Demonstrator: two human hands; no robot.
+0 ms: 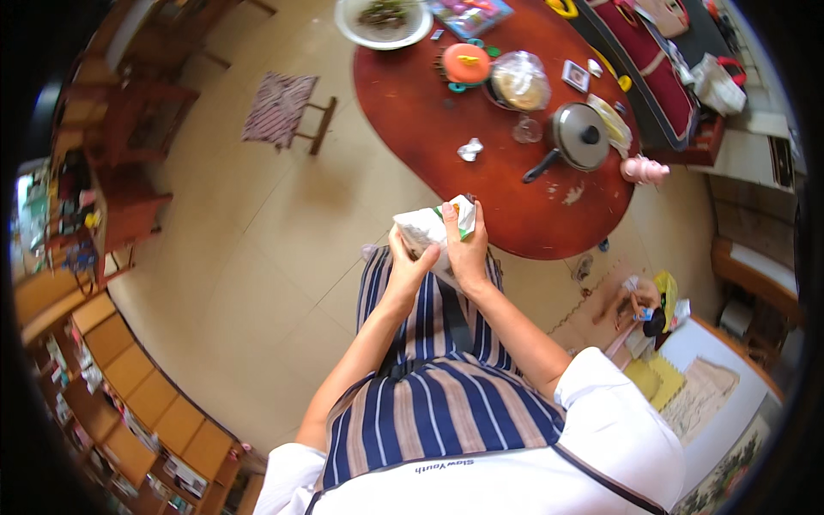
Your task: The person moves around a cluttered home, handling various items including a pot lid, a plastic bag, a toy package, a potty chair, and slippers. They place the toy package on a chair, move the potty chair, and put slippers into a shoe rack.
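Observation:
In front of my striped apron (444, 405) I hold a soft white plastic packet (418, 225) with green and orange print at one end. My left hand (411, 267) grips its lower left side, thumb across the front. On the other side, my right hand (467, 251) clasps the printed end, its thumb laid along the packet. What is inside cannot be made out. Just beyond my hands is the near edge of a reddish-brown wooden table (418, 116). A crumpled white tissue (470, 149) and a lidded frying pan (579, 136) are on it.
Also on the table are a white colander (344, 29) holding greens, an orange toy pot (466, 63), a plastic-covered bowl (520, 84) and a pink bottle (644, 170). A cloth-covered stool (280, 109) stands left. A person (637, 306) is low on a floor mat (573, 331) at right.

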